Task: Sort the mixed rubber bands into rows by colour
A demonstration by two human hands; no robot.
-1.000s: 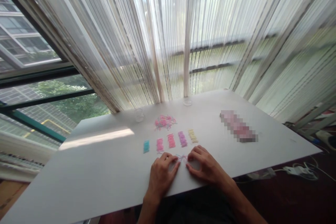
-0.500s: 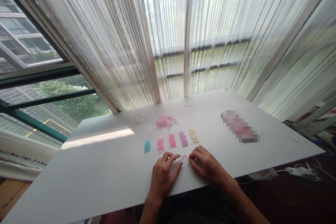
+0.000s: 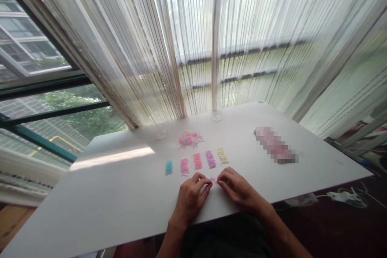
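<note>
So the little pale pink-purple strips (image 3: 213, 179) are lying on the white table (image 3: 105, 201) near its near edge, right in the gap between two bare hands. Too small and blurry for me to count them.

The left hand (image 3: 193, 194) comes in from the left, thumb and forefinger curled round so the tips are pinched pretty much shut. The right hand (image 3: 237, 187) is on the other side, thumb and forefinger also brought together, tips right by the strips. Can't tell if either one actually has hold of a strip.

Just beyond the hands there's a neat row of small bundles, left to right: a teal bundle (image 3: 169, 167), a pink bundle (image 3: 184, 166), a coral bundle (image 3: 198, 161), a purple bundle (image 3: 211, 159) and a yellow bundle (image 3: 223, 155). They're all apart from each other, and the row slants a bit farther away toward the right.

Farther back is a loose mixed pile (image 3: 190, 140), mostly pink with some bluish bits. Near the far edge sit two clear round things, a left dish (image 3: 161, 131) and a right dish (image 3: 217, 116). Over on the right, something pinkish (image 3: 275, 147) is pixelated out. A strip of sunlight (image 3: 115, 159) falls on the left side, and sheer curtains (image 3: 196, 48) hang past the far edge.
</note>
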